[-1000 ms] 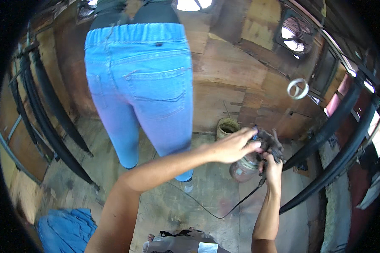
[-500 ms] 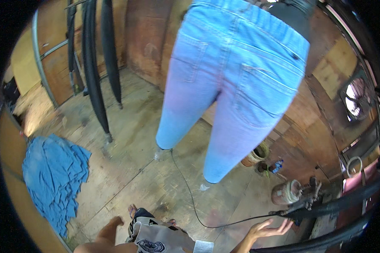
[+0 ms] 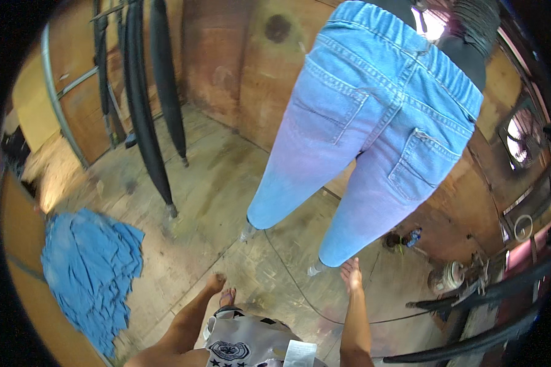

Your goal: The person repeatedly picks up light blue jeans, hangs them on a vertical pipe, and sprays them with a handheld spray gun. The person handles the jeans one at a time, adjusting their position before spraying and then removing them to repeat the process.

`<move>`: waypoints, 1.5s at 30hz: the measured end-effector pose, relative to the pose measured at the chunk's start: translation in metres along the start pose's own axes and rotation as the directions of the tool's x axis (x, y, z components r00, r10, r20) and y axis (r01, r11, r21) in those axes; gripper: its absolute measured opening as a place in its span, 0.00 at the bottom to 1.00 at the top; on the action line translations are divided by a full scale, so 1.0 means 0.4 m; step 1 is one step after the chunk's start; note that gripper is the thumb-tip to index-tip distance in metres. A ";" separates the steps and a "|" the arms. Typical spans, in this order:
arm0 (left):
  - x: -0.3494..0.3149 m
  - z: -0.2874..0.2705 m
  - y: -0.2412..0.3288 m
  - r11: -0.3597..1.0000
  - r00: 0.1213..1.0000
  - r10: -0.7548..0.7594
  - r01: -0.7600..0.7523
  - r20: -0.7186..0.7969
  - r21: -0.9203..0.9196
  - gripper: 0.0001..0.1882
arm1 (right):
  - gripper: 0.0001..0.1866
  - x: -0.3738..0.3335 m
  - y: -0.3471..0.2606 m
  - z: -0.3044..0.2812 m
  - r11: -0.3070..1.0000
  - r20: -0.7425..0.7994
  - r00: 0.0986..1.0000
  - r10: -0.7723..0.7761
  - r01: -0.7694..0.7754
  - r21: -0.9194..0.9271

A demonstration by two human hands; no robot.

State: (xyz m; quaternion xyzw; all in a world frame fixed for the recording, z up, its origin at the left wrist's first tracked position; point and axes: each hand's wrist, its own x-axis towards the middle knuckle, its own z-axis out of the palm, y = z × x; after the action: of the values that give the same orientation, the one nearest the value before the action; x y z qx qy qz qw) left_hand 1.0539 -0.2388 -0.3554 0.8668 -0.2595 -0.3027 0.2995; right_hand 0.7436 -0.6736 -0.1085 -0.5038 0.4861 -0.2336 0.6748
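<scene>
A pair of blue jeans [image 3: 349, 134] with a pinkish tint on the seat and thighs stands upright on a black form in front of me, back pockets toward me. My right hand [image 3: 351, 276] reaches up to the lower hem of its right leg, fingers stretched out and at or very near the cloth; contact cannot be made out for certain. My left hand [image 3: 216, 282] is below the left leg, apart from it, with its fingers curled in and nothing visible in them. A thin dark cable [image 3: 291, 278] runs along the floor between the two hands.
A heap of blue cloth [image 3: 95, 269] lies on the left. Black padded leg forms [image 3: 144, 116] hang at the back left. On the right are a stained bucket [image 3: 446, 277], a bottle [image 3: 414, 237], black tubes [image 3: 502, 330] and a wall fan [image 3: 523, 137].
My right hand has moved from beside the black tube at the right to the jeans' right hem. My left hand has moved forward and rightward. The jeans sit farther right and look turned.
</scene>
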 end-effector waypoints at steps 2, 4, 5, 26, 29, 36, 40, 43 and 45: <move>0.186 -0.091 0.168 0.967 0.942 0.063 -0.139 -0.331 -0.213 0.27 | 0.34 0.012 0.003 0.045 0.997 0.023 0.997 0.067 -0.068 0.045; 0.325 -0.197 0.334 0.833 0.853 0.135 -0.373 -0.503 -0.409 0.32 | 0.33 0.004 0.012 0.091 0.994 0.001 0.995 0.101 -0.101 0.039; 0.374 -0.252 0.396 0.837 0.898 0.064 -0.286 -0.436 -0.466 0.32 | 0.29 0.002 0.014 0.117 0.994 -0.034 0.994 0.099 -0.097 0.055; 0.690 -0.472 0.721 0.953 0.950 0.167 -0.087 0.263 -0.291 0.25 | 0.15 -0.035 0.012 0.295 0.948 -0.532 0.833 0.153 0.029 0.318; 0.710 -0.441 0.694 0.946 0.923 0.189 -0.081 0.334 -0.313 0.24 | 0.13 -0.051 0.034 0.275 0.954 -0.506 0.859 0.078 0.083 0.289; 0.692 -0.422 0.650 0.929 0.874 0.244 -0.085 0.421 -0.361 0.24 | 0.13 -0.108 0.105 0.247 0.969 -0.548 0.835 -0.062 0.182 0.168; 0.685 -0.391 0.624 0.916 0.854 0.280 -0.101 0.439 -0.389 0.23 | 0.13 -0.115 0.139 0.229 0.962 -0.541 0.821 -0.182 0.262 0.074; 0.677 -0.367 0.602 0.900 0.849 0.305 -0.109 0.432 -0.421 0.23 | 0.12 -0.114 0.146 0.220 0.982 -0.450 0.883 -0.132 0.178 0.060; 0.670 -0.354 0.584 0.889 0.850 0.315 -0.109 0.422 -0.445 0.23 | 0.11 -0.118 0.146 0.217 0.975 -0.373 0.928 0.005 0.078 0.208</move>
State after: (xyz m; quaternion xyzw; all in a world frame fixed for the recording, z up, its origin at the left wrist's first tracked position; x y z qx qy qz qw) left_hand 1.2703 -0.5168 -0.2063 0.6473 -0.3536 -0.5206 0.4300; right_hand 0.7910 -0.5741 -0.1399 -0.3822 0.5664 -0.3893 0.6177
